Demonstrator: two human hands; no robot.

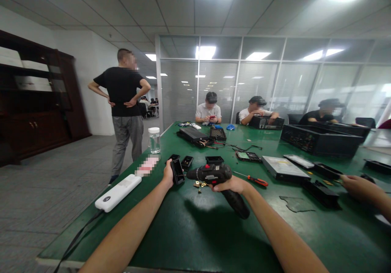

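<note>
My left hand (168, 174) is closed on a small black box-shaped part (177, 171), held upright on the green table (189, 232). My right hand (229, 184) grips a black electric screwdriver (215, 173) with its nose pointing left toward the part. Small brass-coloured screws or bits (199, 184) lie on the table just below the tool's nose. Two more black parts (187, 161) (214, 159) lie just beyond my hands.
A white power bank (117, 192) with a cable lies at left, a clear jar (154, 139) behind it. A red-handled screwdriver (255, 179), a disc drive (284, 168) and black cases (319, 139) lie to the right. Another person's hand (359, 186) rests at right. Three people sit opposite; one stands at left.
</note>
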